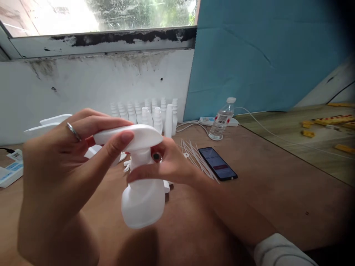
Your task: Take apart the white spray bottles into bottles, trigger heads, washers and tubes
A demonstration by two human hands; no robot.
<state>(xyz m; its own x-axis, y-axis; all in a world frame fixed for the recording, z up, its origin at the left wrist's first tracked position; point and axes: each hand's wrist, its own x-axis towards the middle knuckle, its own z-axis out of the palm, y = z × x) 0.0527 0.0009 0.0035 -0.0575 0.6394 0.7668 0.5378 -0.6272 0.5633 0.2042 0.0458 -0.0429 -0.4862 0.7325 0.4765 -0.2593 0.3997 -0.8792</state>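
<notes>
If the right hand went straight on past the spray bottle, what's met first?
Beyond the spray bottle, the right hand would probably meet the left hand, near its thumb; depth is unclear.

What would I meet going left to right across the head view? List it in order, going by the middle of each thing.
White-and-blue box → left hand → white bottle → right hand → phone → yellow pieces.
</notes>
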